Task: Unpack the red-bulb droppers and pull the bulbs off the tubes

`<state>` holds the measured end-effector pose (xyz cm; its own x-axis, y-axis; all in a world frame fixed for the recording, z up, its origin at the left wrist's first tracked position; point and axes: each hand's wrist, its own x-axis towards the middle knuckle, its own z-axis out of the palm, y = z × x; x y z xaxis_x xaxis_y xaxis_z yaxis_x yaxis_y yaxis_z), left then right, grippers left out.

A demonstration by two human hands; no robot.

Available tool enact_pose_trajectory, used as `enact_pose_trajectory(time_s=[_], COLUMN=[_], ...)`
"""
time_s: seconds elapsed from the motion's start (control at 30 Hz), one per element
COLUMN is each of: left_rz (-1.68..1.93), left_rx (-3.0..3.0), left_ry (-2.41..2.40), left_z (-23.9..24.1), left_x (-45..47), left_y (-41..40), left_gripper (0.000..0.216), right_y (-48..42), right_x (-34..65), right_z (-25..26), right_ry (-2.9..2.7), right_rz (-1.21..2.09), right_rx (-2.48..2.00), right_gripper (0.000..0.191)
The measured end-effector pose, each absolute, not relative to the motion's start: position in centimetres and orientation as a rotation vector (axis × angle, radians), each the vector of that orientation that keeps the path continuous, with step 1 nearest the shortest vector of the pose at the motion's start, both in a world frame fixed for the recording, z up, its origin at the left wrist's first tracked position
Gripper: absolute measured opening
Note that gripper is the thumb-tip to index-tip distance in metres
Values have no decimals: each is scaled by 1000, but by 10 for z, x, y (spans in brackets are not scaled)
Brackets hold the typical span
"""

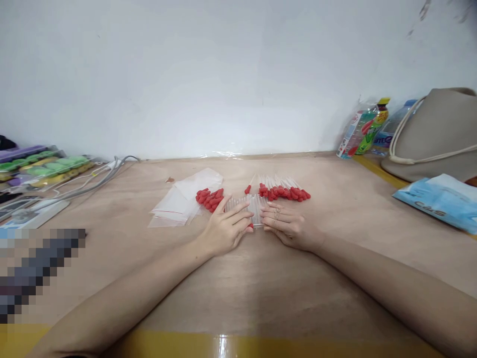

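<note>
Red-bulbed droppers with thin clear tubes lie in front of me. Over the row of clear dropper tubes (pixel 255 206) bends my left hand (pixel 228 228), its fingers closed on them, with a bit of red showing by the thumb. My right hand (pixel 288 226) presses the right side of the same tubes, fingers together and thumb below. A pile of red bulbs (pixel 209 199) sits just left of my left hand. Beyond my right hand is another group of red-bulbed droppers (pixel 285 191), tubes pointing to the wall. A single dropper (pixel 248 189) lies left of that group.
Flat clear plastic bags (pixel 175 201) lie at the left of the droppers. Far left are packed green and yellow items (pixel 55 169) and a grey cable (pixel 100 179). At right stand bottles (pixel 357 132), a beige bag (pixel 436 134) and a blue tissue pack (pixel 439 201).
</note>
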<state>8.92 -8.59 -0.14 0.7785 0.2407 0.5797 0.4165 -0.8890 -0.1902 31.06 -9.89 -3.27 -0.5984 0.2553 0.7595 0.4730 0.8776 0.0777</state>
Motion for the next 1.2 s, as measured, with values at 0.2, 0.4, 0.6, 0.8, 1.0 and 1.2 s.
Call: enact_pose_trajectory(time_s=[0.2, 0.4, 0.6, 0.8, 1.0, 1.2], left_rz=[-900, -894, -52, 46, -129, -95], left_rx=[-2527, -2462, -2524, -2506, -2646, -2746], left_ry=[-667, -1462, -2075, -2134, -2021, -2074], left_z=[6, 49, 72, 67, 62, 40], left_x=[75, 62, 66, 71, 103, 141], left_y=[-82, -28, 29, 42, 30, 27], left_gripper=[15, 26, 28, 26, 30, 35], right_y=[-99, -92, -92, -88, -91, -99], right_x=[322, 319, 310, 306, 303, 304], right_z=[-26, -28, -26, -30, -27, -18], right_ry=[-2131, -2008, -1917, -1942, -2045, -2203], right_rz=[-366, -346, -207, -243, -273, -254], right_rx=[-708, -1155, -1260, -1230, -1232, -1242], right_gripper=[18, 32, 15, 15, 20, 48])
